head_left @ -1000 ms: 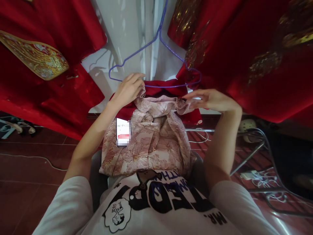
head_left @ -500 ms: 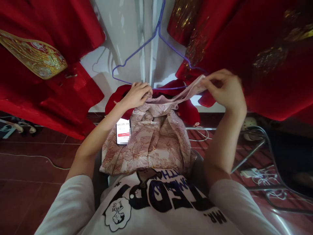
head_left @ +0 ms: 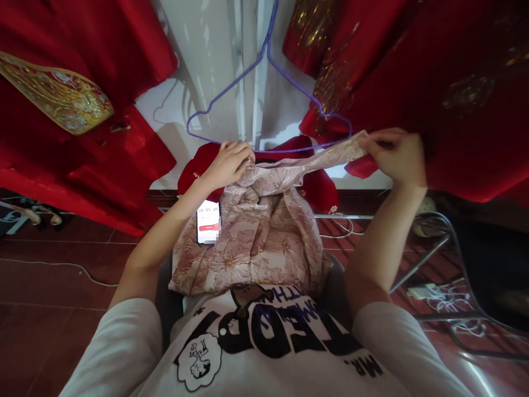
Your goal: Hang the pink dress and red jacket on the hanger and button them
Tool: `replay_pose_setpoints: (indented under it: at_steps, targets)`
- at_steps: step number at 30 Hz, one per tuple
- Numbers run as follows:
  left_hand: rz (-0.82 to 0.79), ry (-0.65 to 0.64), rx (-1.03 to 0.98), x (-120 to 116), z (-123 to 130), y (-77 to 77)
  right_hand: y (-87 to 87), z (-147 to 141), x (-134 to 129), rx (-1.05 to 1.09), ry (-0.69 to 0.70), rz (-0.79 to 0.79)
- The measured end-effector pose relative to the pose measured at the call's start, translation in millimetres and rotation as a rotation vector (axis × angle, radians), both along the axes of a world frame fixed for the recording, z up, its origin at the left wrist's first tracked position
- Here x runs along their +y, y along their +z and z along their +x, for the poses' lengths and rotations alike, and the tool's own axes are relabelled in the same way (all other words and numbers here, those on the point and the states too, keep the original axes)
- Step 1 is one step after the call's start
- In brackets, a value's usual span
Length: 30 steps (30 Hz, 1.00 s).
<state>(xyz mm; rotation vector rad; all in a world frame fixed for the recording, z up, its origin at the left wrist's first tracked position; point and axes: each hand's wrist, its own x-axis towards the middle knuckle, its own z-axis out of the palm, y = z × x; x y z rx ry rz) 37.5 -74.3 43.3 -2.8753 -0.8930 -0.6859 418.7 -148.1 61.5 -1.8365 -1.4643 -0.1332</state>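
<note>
Across my lap lies a pinkish-gold brocade garment (head_left: 248,242) with a raised floral pattern. My left hand (head_left: 233,162) is closed on its upper edge near the middle, the fingertips partly hidden in the folds. My right hand (head_left: 394,154), off to the right, pinches the end of a long strip of the same cloth (head_left: 330,156), which is pulled out slantwise and up from the garment. A phone (head_left: 208,223) with a lit timer screen rests on the cloth by my left forearm.
A purple hanger (head_left: 268,149) hangs just beyond my hands, in front of a red garment (head_left: 198,160). Red embroidered gowns (head_left: 82,55) hang on both sides. At the right stand a metal-framed chair (head_left: 448,226) and tangled white cables (head_left: 446,303) on the tiled floor (head_left: 61,275).
My right hand has moved to the right, drawing the cloth strip out longer and turning its patterned face into view. My left hand has hardly moved.
</note>
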Motion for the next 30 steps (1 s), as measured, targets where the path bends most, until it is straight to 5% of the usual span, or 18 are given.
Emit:
replay_pose_setpoints:
  at_steps: [9,17,25,30]
  targets:
    - [0.021,0.014,0.006,-2.6,0.3,-0.1,-5.2,2.3,-4.3,0.208,0.076,0.087]
    - [0.022,-0.005,0.006,1.8,-3.4,-4.8,-3.1,-25.9,11.0,0.315,0.096,0.247]
    - [0.007,-0.016,-0.035,4.0,2.6,-7.1,7.4,-76.0,42.2,0.090,0.167,0.291]
    - [0.015,-0.007,-0.187,-4.0,5.8,0.5,-2.2,-90.6,61.1,0.006,0.125,0.303]
